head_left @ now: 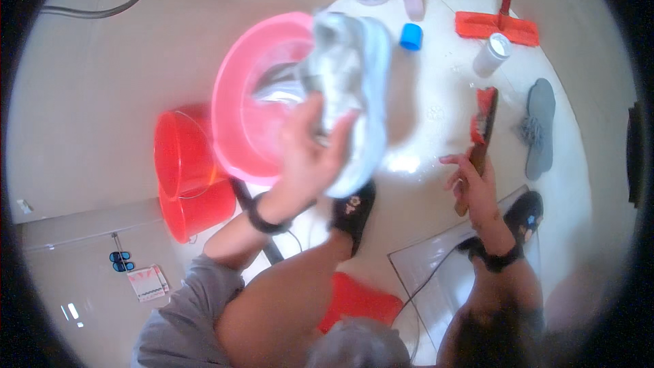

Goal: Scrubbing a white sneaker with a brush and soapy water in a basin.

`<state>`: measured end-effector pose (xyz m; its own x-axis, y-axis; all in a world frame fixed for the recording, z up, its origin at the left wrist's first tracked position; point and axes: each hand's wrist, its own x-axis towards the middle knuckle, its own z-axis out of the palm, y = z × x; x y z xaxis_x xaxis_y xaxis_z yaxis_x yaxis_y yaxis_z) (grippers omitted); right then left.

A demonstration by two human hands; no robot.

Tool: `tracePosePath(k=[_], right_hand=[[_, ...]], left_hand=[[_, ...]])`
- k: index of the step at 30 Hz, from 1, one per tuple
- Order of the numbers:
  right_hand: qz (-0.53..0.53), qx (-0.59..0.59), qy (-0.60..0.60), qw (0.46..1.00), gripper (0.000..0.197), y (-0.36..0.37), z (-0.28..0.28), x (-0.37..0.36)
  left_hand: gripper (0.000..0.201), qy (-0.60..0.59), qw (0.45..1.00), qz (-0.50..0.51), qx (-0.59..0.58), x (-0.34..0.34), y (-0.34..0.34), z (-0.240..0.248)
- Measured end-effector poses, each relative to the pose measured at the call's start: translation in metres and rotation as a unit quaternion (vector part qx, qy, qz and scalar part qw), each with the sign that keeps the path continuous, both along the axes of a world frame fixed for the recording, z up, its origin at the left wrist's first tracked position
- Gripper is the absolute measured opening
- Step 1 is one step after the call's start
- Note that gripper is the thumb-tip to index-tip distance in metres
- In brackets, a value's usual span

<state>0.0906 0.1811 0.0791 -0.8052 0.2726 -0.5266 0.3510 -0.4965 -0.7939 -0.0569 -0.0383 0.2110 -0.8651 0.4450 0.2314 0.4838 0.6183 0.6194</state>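
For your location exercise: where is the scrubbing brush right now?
In the head view, the brush is right of centre, gripped by the right hand above the wet floor, near the grey insole.

Your left hand [310,157] grips pale wet shoe [354,88] — held over pink basin [235,116]. Your right hand [473,187] holds red-bristled brush [484,126] above wet floor [422,184]. Red bucket [184,177] beside basin — grey insole [540,126] near brush.
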Motion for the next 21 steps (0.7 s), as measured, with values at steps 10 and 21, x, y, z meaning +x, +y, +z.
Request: tracePosePath(k=[10, 21], right_hand=[[-0.067, -0.052, -0.042, 0.995, 0.017, 0.01, -0.025, 0.016], [-0.124, -0.048, -0.108, 0.985, 0.017, 0.016, -0.041, 0.023]], left_hand=[[0.038, -0.488, 0.678, 0.001, 0.551, -0.056, -0.148, -0.003], [0.042, -0.523, 0.668, 0.207, 0.488, -0.046, -0.139, -0.008]])
